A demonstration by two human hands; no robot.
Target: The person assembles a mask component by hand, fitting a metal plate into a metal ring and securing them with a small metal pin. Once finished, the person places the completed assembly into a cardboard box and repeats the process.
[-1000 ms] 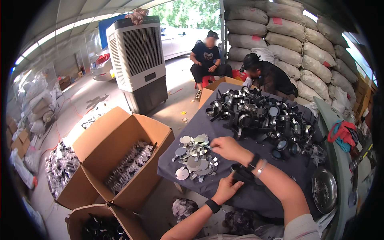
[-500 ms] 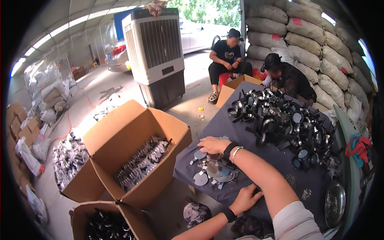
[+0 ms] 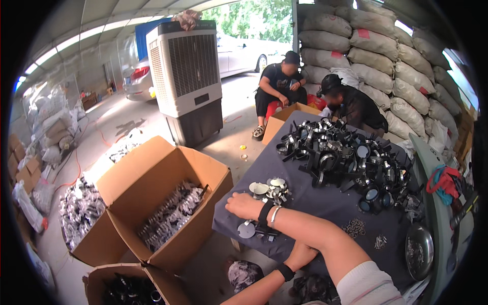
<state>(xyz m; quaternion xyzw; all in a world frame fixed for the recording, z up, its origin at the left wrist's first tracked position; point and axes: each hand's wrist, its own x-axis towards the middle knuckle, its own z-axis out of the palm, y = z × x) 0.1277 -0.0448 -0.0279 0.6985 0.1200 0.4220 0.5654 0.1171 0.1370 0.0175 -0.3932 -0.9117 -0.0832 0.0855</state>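
Observation:
Reaching left across the table, my right hand (image 3: 245,206) lies over a scatter of thin round discs (image 3: 260,188), its fingers curled under and what they hold hidden. The discs are pale and silvery, mixed with small bright pieces. One more disc (image 3: 246,230) shows just below that hand. My left hand (image 3: 302,255) is beneath my right forearm at the near table edge; its fingers are hidden by that forearm. Farther back, a large heap of black-strapped watches (image 3: 340,152) with round metal cases covers the dark grey tablecloth (image 3: 254,175).
Small metal parts (image 3: 354,228) and pins (image 3: 380,241) lie near a steel dish (image 3: 420,252) on the right. Left of the table stand an open carton (image 3: 168,195) of wrapped pieces and another carton (image 3: 119,272) of black items. Two people sit beyond, near an air cooler (image 3: 188,76).
My right hand has moved left and nearer to me, its fingers going from spread over the discs to curled. My left hand has slid under the right forearm. The whole view has shifted slightly.

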